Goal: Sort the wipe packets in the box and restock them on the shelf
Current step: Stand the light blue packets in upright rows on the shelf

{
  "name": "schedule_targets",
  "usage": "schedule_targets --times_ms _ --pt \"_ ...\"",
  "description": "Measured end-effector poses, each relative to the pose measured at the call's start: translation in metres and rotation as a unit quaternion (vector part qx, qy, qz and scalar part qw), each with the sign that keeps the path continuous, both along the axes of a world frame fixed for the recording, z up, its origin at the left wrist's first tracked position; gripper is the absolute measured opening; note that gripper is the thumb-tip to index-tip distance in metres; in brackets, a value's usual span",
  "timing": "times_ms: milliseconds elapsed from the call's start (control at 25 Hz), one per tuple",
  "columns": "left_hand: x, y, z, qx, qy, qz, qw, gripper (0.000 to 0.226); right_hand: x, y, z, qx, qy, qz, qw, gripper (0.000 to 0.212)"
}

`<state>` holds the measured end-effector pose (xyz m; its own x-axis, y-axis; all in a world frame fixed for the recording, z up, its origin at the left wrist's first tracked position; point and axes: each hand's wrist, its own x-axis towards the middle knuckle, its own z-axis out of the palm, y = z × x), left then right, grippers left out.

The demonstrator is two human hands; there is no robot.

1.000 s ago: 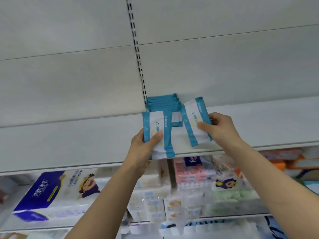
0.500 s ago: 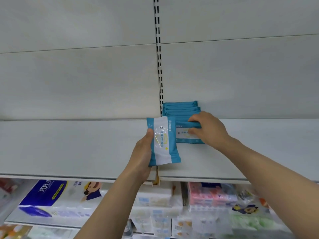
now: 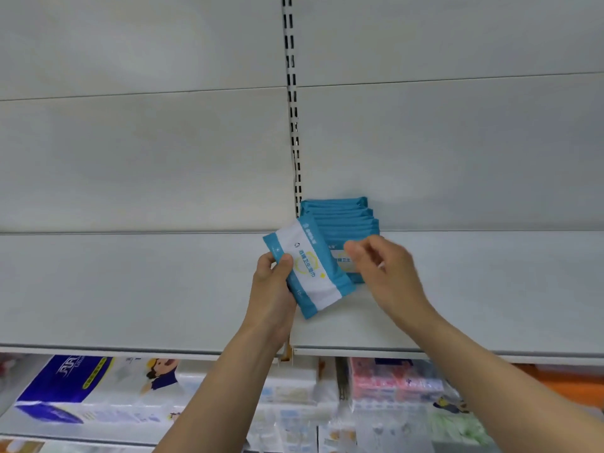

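A row of several blue wipe packets (image 3: 340, 217) stands on the grey shelf (image 3: 130, 289), leaning against the back wall beside the slotted upright. My left hand (image 3: 273, 286) grips a blue-and-white wipe packet (image 3: 309, 268), tilted, just in front of the row. My right hand (image 3: 382, 273) hovers to the right of that packet with its fingers loosely spread, holding nothing. It covers the lower right of the frontmost packet in the row. No box is in view.
The slotted black upright (image 3: 292, 103) runs up the back wall. Below the shelf's front edge lie a blue tissue pack (image 3: 65, 384), a pink pack (image 3: 392, 380) and other blurred goods. The shelf stretches bare to the left and right of the row.
My right hand has let go of the packet it set against the row and drawn back toward me. My left hand's packet has tilted and moved right, in front of the row.
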<state>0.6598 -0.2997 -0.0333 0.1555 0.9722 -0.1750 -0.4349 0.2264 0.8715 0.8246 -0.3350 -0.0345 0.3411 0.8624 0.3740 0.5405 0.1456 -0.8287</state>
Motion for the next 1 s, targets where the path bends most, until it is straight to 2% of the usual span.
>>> schedule_targets --times_ms 40,80,120,200,240,280,320,360,440,480,520,560,640,720,760,840,1000 --pt "0.004 -0.002 0.001 -0.003 -0.037 0.005 0.999 0.017 -0.008 -0.005 -0.001 -0.056 0.115 0.047 0.991 0.021" --pt "0.008 -0.004 0.0 -0.002 -0.061 0.004 0.998 0.018 -0.014 -0.009 -0.004 -0.106 0.184 0.073 0.975 0.018" --pt "0.011 -0.008 -0.002 0.006 -0.056 0.0 0.998 0.02 -0.015 -0.012 -0.005 -0.135 0.215 0.082 0.964 0.015" --pt "0.013 -0.012 -0.008 0.056 0.053 0.011 0.997 0.03 -0.005 -0.017 -0.001 -0.139 0.23 0.076 0.96 0.007" --pt "0.011 -0.012 -0.012 0.109 0.147 0.03 0.983 0.041 0.004 -0.018 0.001 -0.13 0.215 0.07 0.965 0.006" --pt "0.008 -0.012 -0.017 0.184 0.25 0.052 0.949 0.056 0.014 -0.019 0.004 -0.123 0.184 0.07 0.973 0.006" --pt "0.004 -0.009 -0.024 0.274 0.348 0.067 0.894 0.071 0.023 -0.019 0.008 -0.125 0.143 0.074 0.979 0.007" --pt "0.003 -0.005 -0.03 0.366 0.438 0.064 0.819 0.083 0.029 -0.018 0.009 -0.13 0.105 0.08 0.983 0.009" --pt "0.007 0.006 -0.042 0.494 0.586 0.028 0.641 0.091 0.034 -0.01 0.008 -0.137 0.051 0.076 0.986 0.012" --pt "0.011 0.011 -0.048 0.52 0.628 0.014 0.579 0.091 0.033 -0.006 0.005 -0.135 0.023 0.056 0.989 0.012" --pt "0.014 0.015 -0.051 0.528 0.65 0.007 0.546 0.089 0.032 -0.002 0.0 -0.132 -0.013 0.027 0.991 0.01" --pt "0.017 0.019 -0.053 0.528 0.664 0.009 0.53 0.086 0.03 0.0 -0.006 -0.127 -0.054 -0.01 0.99 0.012" --pt "0.019 0.026 -0.052 0.523 0.675 0.016 0.52 0.08 0.028 -0.002 -0.018 -0.123 -0.116 -0.071 0.983 0.031" --pt "0.022 0.03 -0.05 0.51 0.687 0.016 0.518 0.078 0.027 -0.004 -0.027 -0.134 -0.09 -0.069 0.984 0.055" --pt "0.024 0.031 -0.05 0.513 0.693 0.026 0.506 0.08 0.027 -0.003 -0.028 -0.139 -0.057 -0.06 0.987 0.062" --pt "0.028 0.035 -0.052 0.527 0.699 0.055 0.481 0.084 0.027 0.004 -0.03 -0.128 -0.028 -0.065 0.989 0.064" --pt "0.032 0.045 -0.053 0.55 0.694 0.093 0.455 0.091 0.025 0.012 -0.035 -0.057 -0.124 -0.109 0.985 0.056"
